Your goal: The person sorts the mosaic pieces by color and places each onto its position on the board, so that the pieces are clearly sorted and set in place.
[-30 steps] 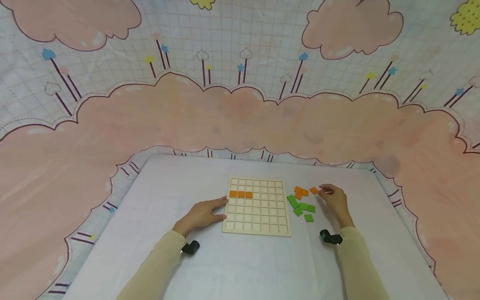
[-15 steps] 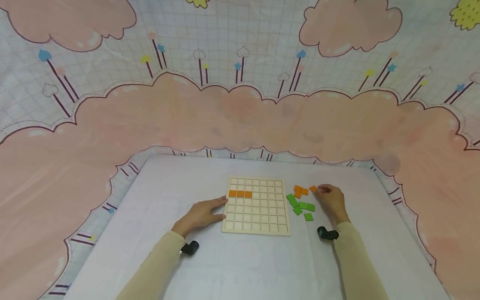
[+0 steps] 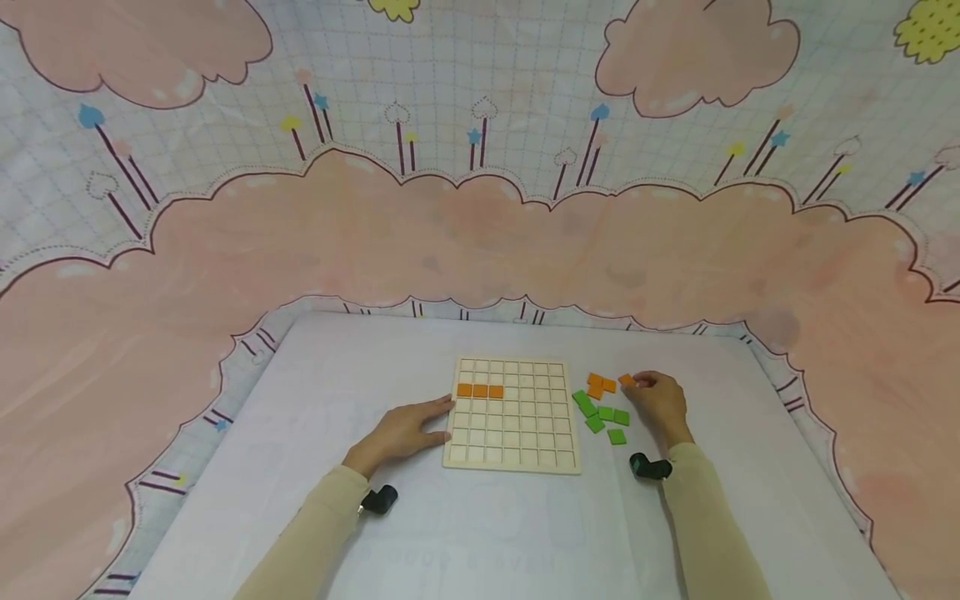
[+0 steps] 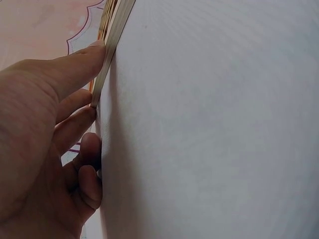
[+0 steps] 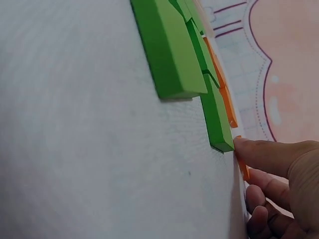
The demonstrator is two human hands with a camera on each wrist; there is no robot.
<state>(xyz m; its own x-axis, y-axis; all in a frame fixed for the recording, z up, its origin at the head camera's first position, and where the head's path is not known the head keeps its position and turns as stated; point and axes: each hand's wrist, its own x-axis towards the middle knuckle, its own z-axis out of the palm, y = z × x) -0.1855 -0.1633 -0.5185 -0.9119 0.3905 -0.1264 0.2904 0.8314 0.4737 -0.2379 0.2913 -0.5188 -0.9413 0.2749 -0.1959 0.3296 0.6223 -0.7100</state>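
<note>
A pale wooden grid board [image 3: 532, 427] lies on the white table, with three orange tiles [image 3: 481, 391] side by side in one row at its left. My left hand [image 3: 401, 429] rests against the board's left edge, thumb and fingers extended; the left wrist view shows the thumb [image 4: 82, 64] on the board's side. At the right, my right hand [image 3: 660, 400] pinches a single orange tile [image 3: 627, 380] between thumb and fingers, low at the tabletop. That tile [image 5: 243, 168] is partly hidden by the thumb in the right wrist view.
Between board and right hand lie several loose orange tiles [image 3: 596, 385] and, nearer, several green tiles [image 3: 606, 413]. A cloud-patterned cloth [image 3: 480, 242] rises behind the table. Small black devices sit at both wrists, including the right wrist camera [image 3: 649, 467].
My right hand has shifted slightly left, its thumb and fingers closing in on the single orange tile. The left hand and board hold their place.
</note>
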